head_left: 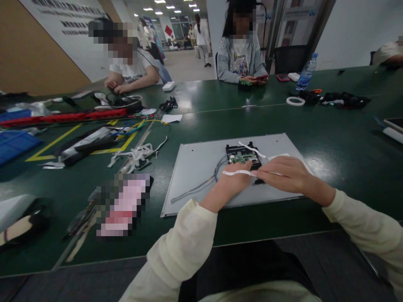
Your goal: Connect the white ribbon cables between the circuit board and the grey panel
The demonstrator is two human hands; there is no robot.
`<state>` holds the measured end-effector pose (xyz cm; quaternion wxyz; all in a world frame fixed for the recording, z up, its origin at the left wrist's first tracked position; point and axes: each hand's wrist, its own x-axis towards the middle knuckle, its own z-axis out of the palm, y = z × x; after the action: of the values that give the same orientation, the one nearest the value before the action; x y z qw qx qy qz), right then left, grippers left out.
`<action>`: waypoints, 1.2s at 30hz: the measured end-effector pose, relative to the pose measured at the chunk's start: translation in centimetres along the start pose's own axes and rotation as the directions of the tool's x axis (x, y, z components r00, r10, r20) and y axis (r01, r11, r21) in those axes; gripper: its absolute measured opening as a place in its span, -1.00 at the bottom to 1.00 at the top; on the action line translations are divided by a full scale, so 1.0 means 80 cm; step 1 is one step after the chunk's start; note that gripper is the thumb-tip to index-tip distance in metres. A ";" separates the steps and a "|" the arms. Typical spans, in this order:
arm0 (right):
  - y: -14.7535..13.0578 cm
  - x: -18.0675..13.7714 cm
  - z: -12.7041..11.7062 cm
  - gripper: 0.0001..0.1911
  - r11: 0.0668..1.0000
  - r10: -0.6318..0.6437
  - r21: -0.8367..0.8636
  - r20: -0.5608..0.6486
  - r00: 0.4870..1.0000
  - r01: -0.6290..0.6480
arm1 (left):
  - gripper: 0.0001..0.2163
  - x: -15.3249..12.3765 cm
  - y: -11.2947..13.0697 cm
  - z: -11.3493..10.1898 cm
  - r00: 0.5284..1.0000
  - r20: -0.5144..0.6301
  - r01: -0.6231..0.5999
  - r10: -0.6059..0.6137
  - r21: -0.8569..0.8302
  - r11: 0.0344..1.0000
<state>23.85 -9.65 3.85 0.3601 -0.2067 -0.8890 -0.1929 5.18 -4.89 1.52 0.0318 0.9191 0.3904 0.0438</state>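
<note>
A grey metal panel (201, 167) lies flat on the green table, with a small green circuit board (242, 158) in a black frame near its middle and grey cables (201, 184) running off it to the left. My left hand (231, 184) rests on the panel, fingers curled, with a white tape strip (236, 172) lying across its knuckles. My right hand (288, 174) lies just right of it, fingers pinched on the end of that strip beside the board. Another white strip (252, 149) crosses the board's top.
To the left lie a blurred phone-like object (124, 205), white strips (135, 155), cables and black parts inside yellow floor-tape marks (53, 144). A tape roll (295, 101) and water bottle (306, 73) stand far right. Two seated people (241, 58) face me across the table.
</note>
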 end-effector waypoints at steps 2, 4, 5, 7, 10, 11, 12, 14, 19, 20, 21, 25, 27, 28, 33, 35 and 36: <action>0.005 0.000 -0.006 -0.77 0.991 0.122 -0.051 -0.022 0.992 -0.123 | -0.75 -0.004 -0.002 -0.004 1.000 -0.019 -0.020 0.020 0.025 0.999; 0.012 0.000 -0.008 -0.78 0.960 0.259 -0.102 -0.016 0.966 -0.260 | -0.78 -0.012 -0.008 -0.014 1.000 0.005 -0.028 0.028 0.032 0.999; 0.016 0.000 -0.007 -0.77 0.941 0.318 -0.121 -0.003 0.948 -0.316 | -0.81 -0.016 -0.013 -0.021 1.000 0.009 -0.019 0.019 0.022 1.000; 0.022 0.000 -0.004 -0.76 0.912 0.390 -0.146 0.017 0.920 -0.384 | -0.83 -0.028 -0.027 -0.033 0.999 -0.021 0.042 -0.042 0.001 0.999; 0.028 0.005 0.007 -0.76 0.904 0.399 -0.184 0.035 0.916 -0.387 | -0.81 -0.050 -0.053 -0.040 0.975 -0.141 0.169 -0.173 -0.036 0.985; 0.029 0.008 0.012 -0.76 0.905 0.390 -0.202 0.049 0.919 -0.374 | -0.81 -0.057 -0.062 -0.039 0.966 -0.176 0.180 -0.188 -0.059 0.982; 0.029 0.013 0.018 -0.75 0.908 0.380 -0.218 0.070 0.922 -0.357 | -0.79 -0.063 -0.070 -0.037 0.965 -0.196 0.164 -0.177 -0.083 0.983; 0.028 0.024 0.030 -0.74 0.913 0.361 -0.248 0.116 0.925 -0.325 | -0.72 -0.074 -0.082 -0.030 0.973 -0.200 0.088 -0.113 -0.126 0.988; 0.017 0.054 0.067 -0.72 0.927 0.320 -0.273 0.224 0.920 -0.256 | -0.64 -0.083 -0.093 -0.015 0.988 -0.143 0.037 -0.066 -0.195 0.980; 0.014 0.057 0.075 -0.72 0.931 0.313 -0.269 0.240 0.919 -0.247 | -0.65 -0.083 -0.094 -0.014 0.986 -0.143 0.056 -0.087 -0.208 0.977; 0.010 0.060 0.082 -0.73 0.934 0.308 -0.266 0.252 0.917 -0.241 | -0.66 -0.082 -0.095 -0.013 0.983 -0.144 0.081 -0.114 -0.218 0.973; -0.005 0.060 0.106 -0.74 0.937 0.309 -0.257 0.287 0.907 -0.238 | -0.68 -0.082 -0.100 -0.010 0.971 -0.130 0.168 -0.203 -0.236 0.957; -0.010 0.056 0.113 -0.74 0.940 0.302 -0.252 0.303 0.904 -0.230 | -0.69 -0.082 -0.102 -0.010 0.967 -0.138 0.176 -0.212 -0.239 0.955; -0.012 0.055 0.116 -0.74 0.943 0.294 -0.248 0.308 0.905 -0.222 | -0.71 -0.083 -0.102 -0.010 0.967 -0.140 0.175 -0.213 -0.240 0.955; -0.020 0.053 0.121 -0.73 0.953 0.271 -0.226 0.332 0.904 -0.203 | -0.84 -0.085 -0.106 -0.015 0.971 -0.129 0.172 -0.204 -0.221 0.960; -0.025 0.055 0.122 -0.73 0.959 0.254 -0.212 0.350 0.902 -0.188 | -0.85 -0.088 -0.110 -0.018 0.976 -0.116 0.154 -0.182 -0.220 0.963; -0.027 0.057 0.122 -0.73 0.962 0.243 -0.205 0.359 0.901 -0.178 | -0.85 -0.089 -0.111 -0.020 0.980 -0.105 0.142 -0.169 -0.227 0.964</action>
<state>14.32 -5.63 0.18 0.1809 -0.3646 -0.8949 -0.1830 -6.29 -3.81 1.92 0.1116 0.8721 0.4553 0.1405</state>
